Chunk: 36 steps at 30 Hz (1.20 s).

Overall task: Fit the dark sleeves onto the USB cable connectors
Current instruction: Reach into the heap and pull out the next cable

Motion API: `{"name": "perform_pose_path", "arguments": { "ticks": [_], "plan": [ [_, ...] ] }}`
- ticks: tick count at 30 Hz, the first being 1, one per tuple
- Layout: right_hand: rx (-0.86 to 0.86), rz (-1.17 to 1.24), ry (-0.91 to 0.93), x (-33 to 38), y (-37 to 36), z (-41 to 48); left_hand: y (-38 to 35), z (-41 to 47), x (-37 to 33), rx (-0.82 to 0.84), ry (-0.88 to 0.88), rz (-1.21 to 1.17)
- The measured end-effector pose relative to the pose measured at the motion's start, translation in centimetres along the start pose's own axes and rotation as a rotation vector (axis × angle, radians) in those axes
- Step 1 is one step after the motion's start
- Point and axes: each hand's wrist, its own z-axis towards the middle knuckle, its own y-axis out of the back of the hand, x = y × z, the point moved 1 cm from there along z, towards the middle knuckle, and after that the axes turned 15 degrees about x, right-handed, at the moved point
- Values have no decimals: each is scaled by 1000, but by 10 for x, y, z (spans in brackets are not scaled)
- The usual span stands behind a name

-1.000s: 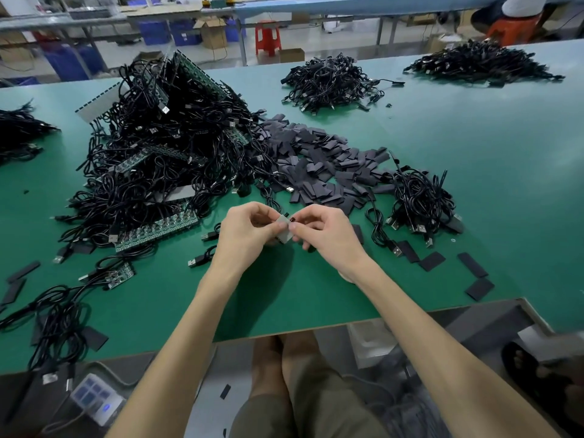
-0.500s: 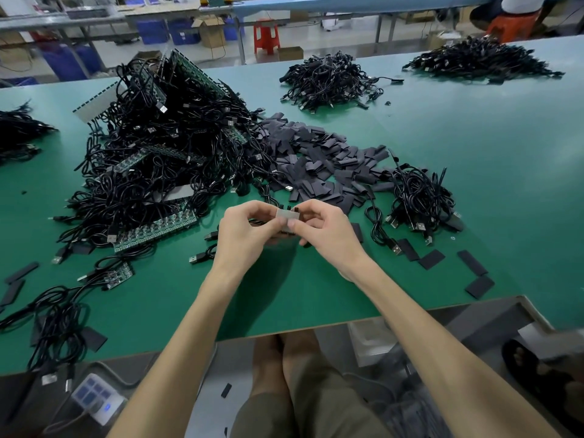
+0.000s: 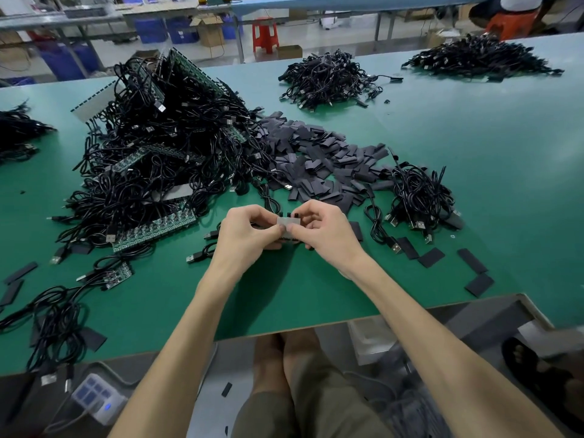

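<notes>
Both hands (image 3: 249, 232) pinch pale strip (image 3: 286, 223) near table edge (image 3: 316, 324).

both forearms reach forward, left hand (image 3: 249, 230) and right hand (image 3: 325, 230) meeting, fingers curled in pinches.

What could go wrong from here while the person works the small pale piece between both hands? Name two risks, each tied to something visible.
1. The left hand and right hand pinch the pale piece only at the fingertips. It might slip and drop among the cables beside them.
2. Loose sleeves lie near the table's front edge. A forearm sweep could knock them off.
</notes>
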Motion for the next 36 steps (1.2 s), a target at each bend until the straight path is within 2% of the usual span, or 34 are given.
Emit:
{"name": "perform_pose_path", "arguments": {
  "ticks": [6,11,15,19,27,30,33,36],
  "plan": [
    [-10,-6,0,1,1,1,-3,-2,3,-25,-14,-79],
    [-35,-25,10,2,-2,0,-11,-3,2,-126,-94,116],
    [-18,14,12,1,-3,2,-10,-5,-8,-274,-152,294],
    [71,-38,19,0,-4,2,-9,-15,-33,-360,-285,132],
    [142,-12,27,2,-5,1,-2,-21,-92,-237,-471,29],
    [156,-38,15,2,-6,1,-5,-13,-99,-116,-516,-181],
    [165,-29,23,0,-6,-1,-12,6,-94,32,-425,-450],
    [185,60,65,0,-9,-3,-33,21,-74,98,-222,-554]
  ]
}}
